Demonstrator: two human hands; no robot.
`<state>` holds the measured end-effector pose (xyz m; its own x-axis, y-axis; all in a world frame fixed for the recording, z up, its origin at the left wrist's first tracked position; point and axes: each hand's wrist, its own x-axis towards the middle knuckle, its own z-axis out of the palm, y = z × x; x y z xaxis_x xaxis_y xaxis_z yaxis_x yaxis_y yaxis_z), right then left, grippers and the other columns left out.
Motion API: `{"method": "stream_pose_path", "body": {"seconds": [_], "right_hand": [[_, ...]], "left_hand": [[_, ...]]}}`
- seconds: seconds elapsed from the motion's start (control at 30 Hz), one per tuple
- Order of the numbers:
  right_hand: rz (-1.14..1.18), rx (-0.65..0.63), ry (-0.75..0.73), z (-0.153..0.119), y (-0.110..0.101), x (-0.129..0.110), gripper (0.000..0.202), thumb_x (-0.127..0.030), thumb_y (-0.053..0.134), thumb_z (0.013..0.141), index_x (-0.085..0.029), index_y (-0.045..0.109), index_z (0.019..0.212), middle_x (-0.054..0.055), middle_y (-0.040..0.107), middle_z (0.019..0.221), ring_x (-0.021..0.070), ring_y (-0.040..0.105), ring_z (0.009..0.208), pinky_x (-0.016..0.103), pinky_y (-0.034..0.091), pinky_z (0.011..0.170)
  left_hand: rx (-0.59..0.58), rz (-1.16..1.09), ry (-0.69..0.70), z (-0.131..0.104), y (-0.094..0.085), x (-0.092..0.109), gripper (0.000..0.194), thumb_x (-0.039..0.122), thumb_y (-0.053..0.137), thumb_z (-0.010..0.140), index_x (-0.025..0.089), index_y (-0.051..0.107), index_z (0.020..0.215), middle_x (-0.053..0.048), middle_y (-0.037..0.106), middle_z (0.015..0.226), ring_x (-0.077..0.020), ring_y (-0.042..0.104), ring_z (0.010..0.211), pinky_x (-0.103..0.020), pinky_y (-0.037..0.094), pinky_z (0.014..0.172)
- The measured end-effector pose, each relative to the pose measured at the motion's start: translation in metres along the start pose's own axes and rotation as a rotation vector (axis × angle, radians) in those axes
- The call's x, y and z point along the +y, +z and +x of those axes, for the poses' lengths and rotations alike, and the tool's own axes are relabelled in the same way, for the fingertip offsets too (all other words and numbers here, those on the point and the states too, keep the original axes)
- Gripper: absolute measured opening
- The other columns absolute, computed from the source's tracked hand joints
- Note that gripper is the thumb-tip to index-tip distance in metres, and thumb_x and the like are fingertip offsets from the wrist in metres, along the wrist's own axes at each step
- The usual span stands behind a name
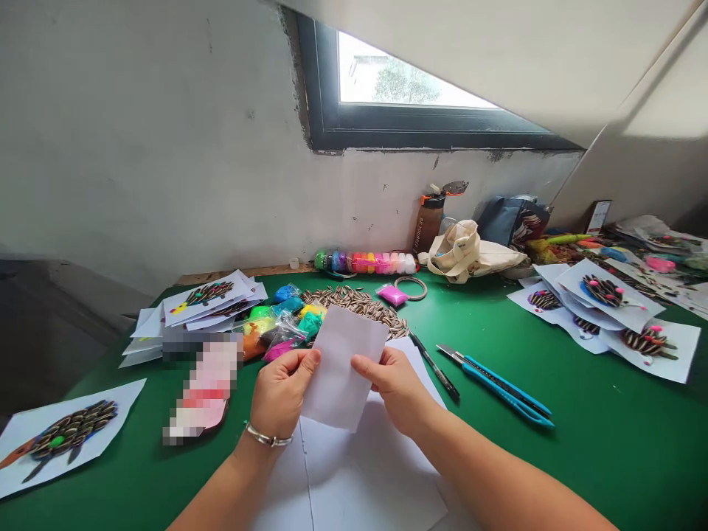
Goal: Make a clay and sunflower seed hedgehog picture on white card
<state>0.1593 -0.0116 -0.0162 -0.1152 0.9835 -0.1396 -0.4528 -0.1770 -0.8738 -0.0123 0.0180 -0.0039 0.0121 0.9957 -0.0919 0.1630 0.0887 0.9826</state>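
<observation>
A small blank white sheet (344, 376) is held up in both hands over larger white sheets (365, 479) on the green table. My left hand (282, 391) pinches its left edge, and a metal bracelet circles that wrist. On the right edge, my right hand (395, 387) grips the paper with the thumb on top. Behind the sheet lies a pile of striped seeds (359, 301), partly hidden by it. Bags of coloured clay (259, 324) sit left of the pile. A black pen (436, 367) and a blue-handled cutter (498, 387) rest to the right.
Seed-decorated papers are stacked at left (207, 302) and right (613, 302); another seed picture (66, 435) lies near left. A pink item (204, 391), partly pixelated, is beside my left hand. Along the wall stand a brown bottle (428, 225) and a cloth bag (470, 254). A tape roll (425, 289) lies behind.
</observation>
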Motion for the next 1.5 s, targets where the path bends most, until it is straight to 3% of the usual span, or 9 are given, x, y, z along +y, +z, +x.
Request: {"method": "stream_pose_path", "body": {"seconds": [0.2,0.4,0.6,0.83,1.0,1.13,1.33,1.5], "right_hand": [[-0.058,0.028,-0.115,0.004,-0.010,-0.012,0.041,-0.051,0.065,0.073,-0.014,0.070,0.089,0.006,0.069,0.076,0.0189,0.061,0.067,0.033,0.046,0.067],[-0.154,0.059,-0.105,0.005,-0.015,-0.015,0.040,-0.055,0.061,0.076,-0.015,0.068,0.076,0.002,0.063,0.066,0.0135,0.054,0.061,0.026,0.042,0.059],[-0.218,-0.219,0.102,0.003,-0.017,-0.004,0.038,-0.051,0.066,0.072,-0.014,0.068,0.080,0.004,0.062,0.069,0.0112,0.052,0.057,0.023,0.037,0.051],[-0.214,-0.070,0.016,0.001,-0.009,-0.007,0.043,-0.055,0.061,0.074,-0.014,0.061,0.063,-0.001,0.054,0.053,0.0082,0.044,0.046,0.021,0.031,0.045],[-0.311,-0.290,0.223,-0.004,-0.010,-0.004,0.037,-0.048,0.064,0.074,-0.012,0.063,0.065,0.000,0.055,0.050,0.0085,0.048,0.045,0.020,0.029,0.044],[-0.326,-0.300,0.200,-0.005,-0.010,-0.001,0.037,-0.048,0.065,0.073,-0.013,0.061,0.061,-0.003,0.050,0.048,0.0055,0.041,0.040,0.020,0.027,0.042],[-0.352,-0.395,0.342,-0.008,-0.005,0.000,0.032,-0.044,0.071,0.067,-0.012,0.066,0.066,0.000,0.059,0.053,0.0074,0.048,0.047,0.021,0.031,0.048],[-0.390,-0.447,0.357,-0.011,-0.007,0.009,0.037,-0.050,0.067,0.070,-0.013,0.067,0.067,-0.001,0.056,0.051,0.0086,0.049,0.046,0.022,0.032,0.049]], "left_hand": [[0.008,0.064,0.025,-0.003,0.004,0.001,0.044,0.059,0.063,0.067,0.015,0.068,0.075,0.001,0.058,0.057,-0.0135,0.051,0.052,-0.022,0.039,0.045],[0.030,0.057,0.033,-0.002,0.002,-0.003,0.043,0.058,0.064,0.068,0.016,0.065,0.071,0.003,0.050,0.053,-0.0108,0.044,0.049,-0.020,0.035,0.043],[0.042,0.014,0.009,0.001,0.000,-0.003,0.042,0.058,0.065,0.067,0.017,0.065,0.073,0.001,0.057,0.058,-0.0126,0.049,0.052,-0.021,0.038,0.045],[0.080,0.105,0.056,0.002,0.000,-0.002,0.045,0.061,0.060,0.069,0.017,0.065,0.072,0.001,0.057,0.057,-0.0121,0.048,0.051,-0.021,0.037,0.045],[0.203,0.218,0.124,0.005,-0.006,-0.004,0.047,0.062,0.057,0.071,0.016,0.066,0.076,0.001,0.059,0.057,-0.0132,0.050,0.053,-0.021,0.039,0.046],[0.226,0.329,0.172,0.005,-0.010,0.001,0.045,0.060,0.055,0.073,0.017,0.069,0.079,0.000,0.063,0.060,-0.0147,0.053,0.056,-0.021,0.041,0.049],[0.279,0.479,0.254,0.003,-0.012,0.004,0.040,0.056,0.053,0.077,0.019,0.070,0.077,0.002,0.062,0.056,-0.0137,0.053,0.053,-0.022,0.042,0.051],[0.225,0.512,0.379,0.002,-0.011,0.005,0.034,0.048,0.051,0.082,0.020,0.069,0.079,0.001,0.069,0.071,-0.0149,0.060,0.063,-0.022,0.046,0.061]]}}
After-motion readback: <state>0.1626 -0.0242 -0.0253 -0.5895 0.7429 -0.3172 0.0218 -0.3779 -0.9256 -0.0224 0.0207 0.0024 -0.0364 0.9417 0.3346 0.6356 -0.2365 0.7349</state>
